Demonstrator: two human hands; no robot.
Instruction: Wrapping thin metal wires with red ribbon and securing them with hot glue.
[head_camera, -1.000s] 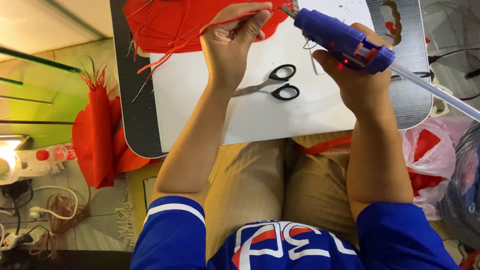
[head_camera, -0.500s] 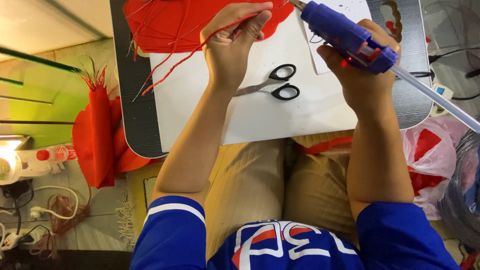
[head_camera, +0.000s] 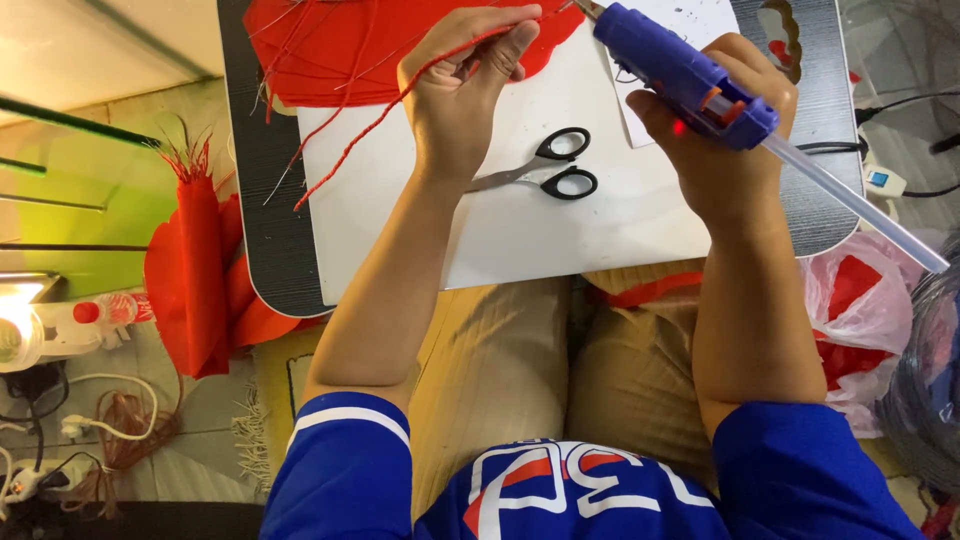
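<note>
My right hand (head_camera: 722, 130) grips a blue glue gun (head_camera: 682, 72) with a clear glue stick (head_camera: 855, 205) sticking out of its back; the nozzle points up and left at the tip of a thin red strand (head_camera: 400, 100). My left hand (head_camera: 462, 88) pinches that strand near its upper end, and the rest trails down to the left over the board. Red sheet material (head_camera: 350, 45) lies at the top of the dark lap tray (head_camera: 270, 240). Black-handled scissors (head_camera: 545, 172) rest on the white board (head_camera: 520, 230) between my hands.
Red folded pieces (head_camera: 195, 270) lie on the floor to the left, beside a plastic bottle with a red cap (head_camera: 95, 315) and tangled cords (head_camera: 110, 425). A plastic bag with red contents (head_camera: 860, 300) sits at the right. A power strip and cables (head_camera: 885, 180) lie behind it.
My left hand has lifted the strand's end up and to the right, toward the glue gun nozzle. The glue gun has tilted slightly and stayed close to the same spot.
</note>
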